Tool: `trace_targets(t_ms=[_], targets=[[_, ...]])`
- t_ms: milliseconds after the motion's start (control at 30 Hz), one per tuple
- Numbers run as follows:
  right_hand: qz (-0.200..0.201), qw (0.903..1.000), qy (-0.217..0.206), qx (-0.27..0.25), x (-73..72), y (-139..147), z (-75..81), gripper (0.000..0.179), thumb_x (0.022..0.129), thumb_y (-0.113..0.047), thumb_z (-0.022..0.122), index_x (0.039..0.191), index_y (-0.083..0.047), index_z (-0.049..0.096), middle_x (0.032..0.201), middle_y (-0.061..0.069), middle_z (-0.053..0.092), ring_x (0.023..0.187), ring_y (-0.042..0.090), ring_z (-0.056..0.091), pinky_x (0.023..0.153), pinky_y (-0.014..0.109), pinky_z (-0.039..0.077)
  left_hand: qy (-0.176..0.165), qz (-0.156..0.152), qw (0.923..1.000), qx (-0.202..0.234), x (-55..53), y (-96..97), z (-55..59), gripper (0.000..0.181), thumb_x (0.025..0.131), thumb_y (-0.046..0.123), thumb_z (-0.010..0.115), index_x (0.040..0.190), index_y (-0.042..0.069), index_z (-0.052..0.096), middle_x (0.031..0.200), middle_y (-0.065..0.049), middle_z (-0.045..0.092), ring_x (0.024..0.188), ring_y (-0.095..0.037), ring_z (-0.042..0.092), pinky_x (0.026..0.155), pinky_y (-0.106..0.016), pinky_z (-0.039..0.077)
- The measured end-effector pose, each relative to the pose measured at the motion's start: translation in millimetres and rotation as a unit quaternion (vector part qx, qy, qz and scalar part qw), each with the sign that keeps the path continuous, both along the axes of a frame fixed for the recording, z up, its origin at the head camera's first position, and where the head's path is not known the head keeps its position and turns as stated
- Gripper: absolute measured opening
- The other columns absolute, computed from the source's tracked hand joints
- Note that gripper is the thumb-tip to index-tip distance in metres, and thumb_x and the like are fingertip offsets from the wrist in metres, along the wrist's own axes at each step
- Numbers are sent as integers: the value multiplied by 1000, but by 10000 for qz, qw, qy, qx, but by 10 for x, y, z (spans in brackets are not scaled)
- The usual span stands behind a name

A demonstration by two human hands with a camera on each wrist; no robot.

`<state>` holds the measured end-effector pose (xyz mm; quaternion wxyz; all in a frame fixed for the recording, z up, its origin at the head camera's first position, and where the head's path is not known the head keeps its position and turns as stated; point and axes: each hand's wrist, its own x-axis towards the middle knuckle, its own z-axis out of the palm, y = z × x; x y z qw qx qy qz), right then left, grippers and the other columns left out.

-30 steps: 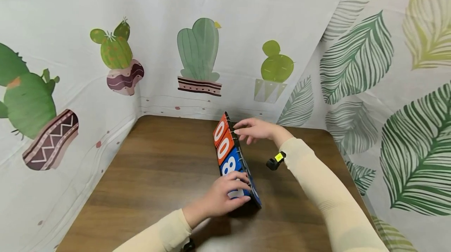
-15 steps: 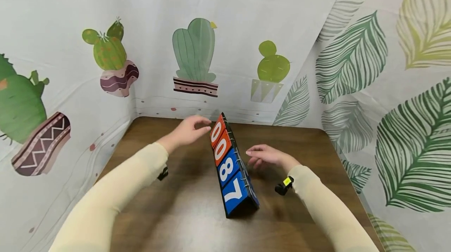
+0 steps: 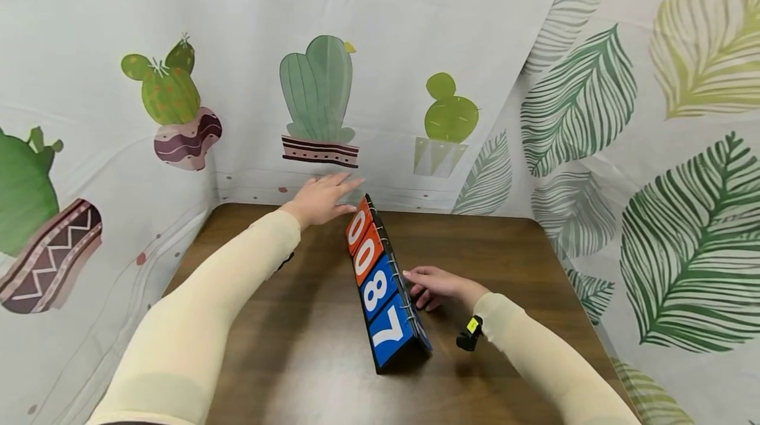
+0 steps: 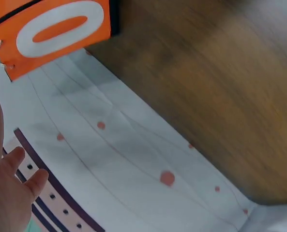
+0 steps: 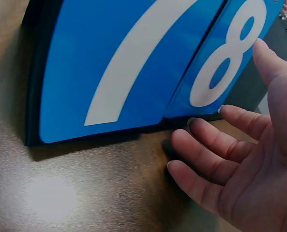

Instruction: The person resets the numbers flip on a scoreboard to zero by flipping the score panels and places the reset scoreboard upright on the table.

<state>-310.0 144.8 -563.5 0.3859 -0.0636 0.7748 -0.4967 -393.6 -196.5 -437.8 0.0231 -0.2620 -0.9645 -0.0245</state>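
On the table (image 3: 487,240), the scoreboard (image 3: 379,288) runs lengthwise toward the far edge; your empty left hand (image 3: 322,200) spreads by its far end, your empty right hand (image 3: 438,285), loosely bent, beside its middle.

The left sleeve (image 3: 196,313) and right sleeve (image 3: 534,346) are long and cream, leaving the left hand (image 3: 323,200) and right hand (image 3: 442,285) bare. The right camera (image 3: 466,341) is black with a yellow label (image 3: 472,325); the left camera (image 3: 286,261) shows only a dark sliver.
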Motion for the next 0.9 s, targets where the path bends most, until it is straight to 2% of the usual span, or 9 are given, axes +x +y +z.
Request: trace_targets(t_ms=[67,200,433,567,733,900], targets=[[-49,10000,-44,4,1,-1,-28,72,97,-67,56,143,-12,51,114,15,67,89,29,71,79,46,62,-144,15,9999,88,-3,74,-31,77,99,64,54,163,40,21,173,-10,20,156,-40,30,117,-71,29],[-171,9998,-109,-4,5,-3,-64,74,96,-68,57,145,-13,49,108,14,67,87,27,71,76,42,61,-408,16,9990,154,-6,185,-88,82,94,73,52,163,38,26,173,-11,20,156,-41,28,119,-72,25],[-253,9996,-97,36,11,-20,-85,72,94,-67,60,141,-12,53,108,13,68,85,25,71,72,38,59,-494,32,9987,-103,19,244,-156,78,94,73,53,155,25,47,165,-9,40,151,-34,41,119,-69,29],[-319,9994,-79,62,13,-28,-75,69,95,-66,60,138,-12,54,111,12,70,88,26,72,74,39,59,-549,-1,9985,-49,59,262,-180,81,94,70,56,158,24,42,164,-8,43,149,-33,45,120,-70,27],[-384,9992,-23,87,25,-28,-48,67,95,-65,61,134,-11,54,107,12,75,89,29,74,75,41,59,-603,26,9981,75,105,299,-189,84,92,69,59,162,32,31,169,-8,34,151,-35,41,119,-74,21],[-571,9983,-67,81,54,-28,-48,64,93,-62,65,130,-12,54,101,12,73,83,27,71,72,39,59,-763,-26,9971,-39,137,313,-238,80,93,69,58,160,34,34,170,-5,31,150,-37,42,119,-71,27]])
